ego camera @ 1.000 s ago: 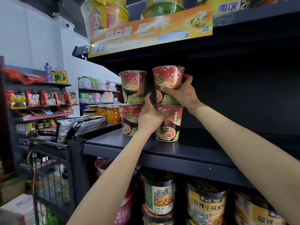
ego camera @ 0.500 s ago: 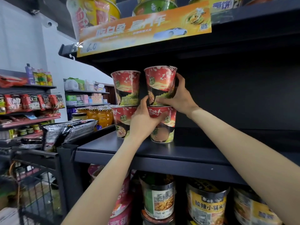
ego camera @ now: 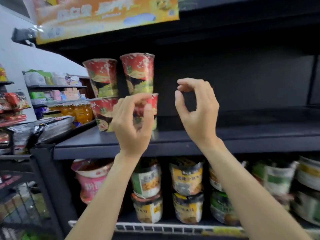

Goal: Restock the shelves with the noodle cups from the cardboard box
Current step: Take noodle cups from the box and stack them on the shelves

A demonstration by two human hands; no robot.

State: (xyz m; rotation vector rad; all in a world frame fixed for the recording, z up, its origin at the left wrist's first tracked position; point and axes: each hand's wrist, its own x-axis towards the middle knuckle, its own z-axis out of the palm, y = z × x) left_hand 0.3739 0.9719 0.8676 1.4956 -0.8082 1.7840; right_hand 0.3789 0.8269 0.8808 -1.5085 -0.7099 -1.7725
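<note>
Hands: left (ego camera: pixel 133 118), right (ego camera: pixel 197 108) both released | noodle cups (ego camera: pixel 121 90) stacked behind left, untouched

Four red printed paper noodle cups (ego camera: pixel 121 91) are standing upright in two stacks of two on the dark metal shelf (ego camera: pixel 225 135), sitting at its nine o'clock end, stacks just beside each other.

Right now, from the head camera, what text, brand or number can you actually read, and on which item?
Nothing reads cleanly; the frame is motion-blurred.
Orange banner on the upper shelf edge: large pale characters, blurred.
Red noodle cups on the dark shelf: printing illegible.
Yellow-label tubs below: dark characters, too smeared.
Pink cup: white characters, unreadable.
Left hand and right hand hold nothing.
</note>
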